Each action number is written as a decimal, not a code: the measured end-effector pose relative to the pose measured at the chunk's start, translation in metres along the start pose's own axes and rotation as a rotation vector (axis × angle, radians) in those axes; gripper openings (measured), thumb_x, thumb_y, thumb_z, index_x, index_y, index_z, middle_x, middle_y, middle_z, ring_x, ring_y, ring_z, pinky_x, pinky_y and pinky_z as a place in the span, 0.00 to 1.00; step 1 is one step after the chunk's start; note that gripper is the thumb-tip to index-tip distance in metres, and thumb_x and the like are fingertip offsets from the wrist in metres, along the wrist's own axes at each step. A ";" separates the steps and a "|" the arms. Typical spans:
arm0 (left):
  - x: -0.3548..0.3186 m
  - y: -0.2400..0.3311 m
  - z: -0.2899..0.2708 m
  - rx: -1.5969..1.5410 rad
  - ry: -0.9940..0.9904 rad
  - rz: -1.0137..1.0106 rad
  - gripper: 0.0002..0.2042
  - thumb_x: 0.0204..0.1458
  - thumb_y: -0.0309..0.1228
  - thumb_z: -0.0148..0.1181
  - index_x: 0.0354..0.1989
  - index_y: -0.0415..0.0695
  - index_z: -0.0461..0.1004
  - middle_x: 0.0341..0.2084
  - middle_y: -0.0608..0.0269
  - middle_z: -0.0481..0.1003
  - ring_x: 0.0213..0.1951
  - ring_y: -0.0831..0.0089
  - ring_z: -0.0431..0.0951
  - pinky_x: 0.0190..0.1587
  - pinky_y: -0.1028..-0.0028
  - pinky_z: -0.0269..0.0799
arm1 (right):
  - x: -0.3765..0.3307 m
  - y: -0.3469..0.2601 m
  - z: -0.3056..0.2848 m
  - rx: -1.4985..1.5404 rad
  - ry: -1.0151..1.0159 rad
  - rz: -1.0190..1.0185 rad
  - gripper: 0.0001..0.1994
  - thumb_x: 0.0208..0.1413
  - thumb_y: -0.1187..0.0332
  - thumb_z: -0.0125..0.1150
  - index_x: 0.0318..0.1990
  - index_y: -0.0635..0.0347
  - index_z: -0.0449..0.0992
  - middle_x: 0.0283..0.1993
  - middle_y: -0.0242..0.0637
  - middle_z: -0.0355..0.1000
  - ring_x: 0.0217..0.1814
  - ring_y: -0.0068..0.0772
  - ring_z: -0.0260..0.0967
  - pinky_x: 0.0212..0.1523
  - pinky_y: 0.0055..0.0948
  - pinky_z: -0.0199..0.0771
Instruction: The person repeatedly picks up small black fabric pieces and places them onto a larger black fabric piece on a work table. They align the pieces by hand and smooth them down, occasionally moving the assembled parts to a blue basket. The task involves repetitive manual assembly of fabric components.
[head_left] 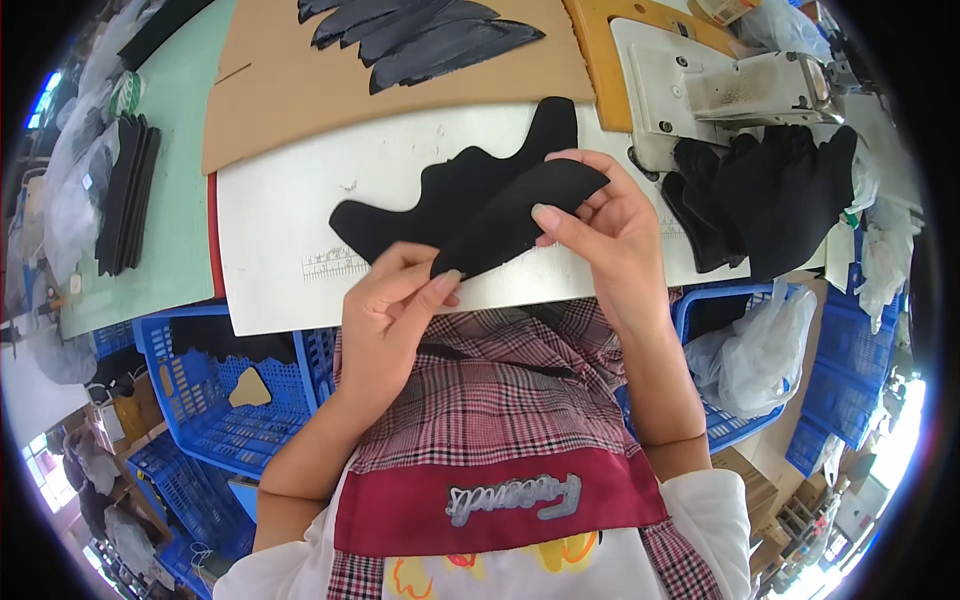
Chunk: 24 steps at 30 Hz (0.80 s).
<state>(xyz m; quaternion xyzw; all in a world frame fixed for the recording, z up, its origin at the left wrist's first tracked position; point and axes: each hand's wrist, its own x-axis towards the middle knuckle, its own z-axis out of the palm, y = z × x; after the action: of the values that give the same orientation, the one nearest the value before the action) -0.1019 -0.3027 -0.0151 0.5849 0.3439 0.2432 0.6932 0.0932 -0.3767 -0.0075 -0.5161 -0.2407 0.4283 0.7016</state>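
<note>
Between my two hands is a black leaf-shaped fabric piece (520, 215), held up over the near edge of the white table (270, 215). My left hand (405, 300) pinches its lower left end between thumb and fingers. The right hand (605, 215) grips its upper right end, thumb on the front and fingers behind. Behind it shows a larger black fabric piece (450, 185) with a wavy upper edge and two pointed ends. Whether that larger piece is also in my fingers or lies on the table, I cannot tell.
Dark glued pieces (420, 40) lie on brown cardboard (270, 110) at the back. A sewing machine (740, 90) stands at the right, beside a pile of black fabric pieces (770, 200). Black strips (130, 195) lie on the left table. Blue baskets (240, 420) flank my lap.
</note>
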 end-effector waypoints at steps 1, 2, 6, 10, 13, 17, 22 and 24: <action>0.002 -0.002 -0.003 0.064 0.022 0.048 0.06 0.59 0.21 0.57 0.38 0.29 0.76 0.34 0.62 0.73 0.36 0.77 0.76 0.40 0.77 0.76 | 0.002 0.004 -0.003 -0.082 0.007 0.005 0.15 0.53 0.78 0.67 0.47 0.70 0.73 0.39 0.37 0.76 0.39 0.21 0.73 0.38 0.21 0.77; 0.006 0.003 -0.007 0.268 0.052 0.077 0.06 0.57 0.20 0.60 0.39 0.29 0.76 0.31 0.65 0.70 0.33 0.79 0.73 0.35 0.79 0.73 | 0.006 0.009 -0.008 -0.166 0.012 0.009 0.15 0.53 0.77 0.68 0.47 0.70 0.73 0.38 0.36 0.76 0.38 0.20 0.73 0.37 0.20 0.76; 0.027 0.005 -0.022 0.065 0.052 0.004 0.04 0.53 0.19 0.63 0.35 0.32 0.75 0.30 0.67 0.71 0.30 0.83 0.72 0.32 0.82 0.69 | 0.008 0.012 -0.014 -0.284 0.011 0.050 0.12 0.53 0.75 0.68 0.43 0.69 0.75 0.36 0.33 0.75 0.35 0.16 0.71 0.34 0.16 0.73; 0.027 0.017 -0.030 0.074 0.050 -0.030 0.05 0.52 0.19 0.64 0.34 0.37 0.73 0.28 0.68 0.72 0.32 0.82 0.72 0.34 0.82 0.68 | -0.003 -0.007 -0.014 -0.456 0.054 -0.077 0.08 0.53 0.76 0.68 0.40 0.68 0.78 0.34 0.31 0.75 0.33 0.16 0.68 0.33 0.17 0.68; 0.014 0.028 -0.030 0.130 0.036 0.038 0.05 0.51 0.19 0.64 0.32 0.36 0.73 0.28 0.68 0.72 0.33 0.81 0.72 0.37 0.80 0.69 | -0.011 -0.025 -0.013 -0.549 0.017 -0.187 0.07 0.52 0.76 0.68 0.38 0.66 0.80 0.34 0.30 0.75 0.33 0.16 0.66 0.33 0.18 0.65; 0.007 0.016 -0.024 0.331 0.121 0.263 0.05 0.52 0.20 0.64 0.31 0.38 0.73 0.28 0.64 0.72 0.31 0.78 0.70 0.38 0.78 0.67 | -0.009 -0.026 -0.015 -0.654 -0.019 -0.169 0.08 0.50 0.76 0.69 0.38 0.64 0.81 0.32 0.28 0.74 0.31 0.15 0.66 0.33 0.18 0.66; 0.008 -0.004 -0.015 0.442 0.228 0.232 0.05 0.52 0.22 0.64 0.30 0.40 0.73 0.28 0.63 0.72 0.30 0.76 0.68 0.37 0.77 0.65 | 0.002 0.000 -0.022 -0.675 0.026 -0.080 0.10 0.49 0.75 0.70 0.40 0.63 0.80 0.29 0.24 0.71 0.29 0.13 0.64 0.31 0.15 0.63; 0.007 -0.003 -0.014 0.478 0.244 0.188 0.05 0.53 0.22 0.64 0.31 0.39 0.72 0.29 0.65 0.72 0.31 0.78 0.67 0.38 0.78 0.65 | 0.004 0.004 -0.021 -0.700 0.025 -0.072 0.10 0.49 0.75 0.70 0.40 0.63 0.79 0.28 0.24 0.70 0.28 0.12 0.62 0.29 0.14 0.61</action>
<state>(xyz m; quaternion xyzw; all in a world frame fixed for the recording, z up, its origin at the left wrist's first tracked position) -0.1081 -0.2896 -0.0208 0.7274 0.4167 0.2871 0.4636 0.1106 -0.3840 -0.0189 -0.7215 -0.3826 0.2885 0.4998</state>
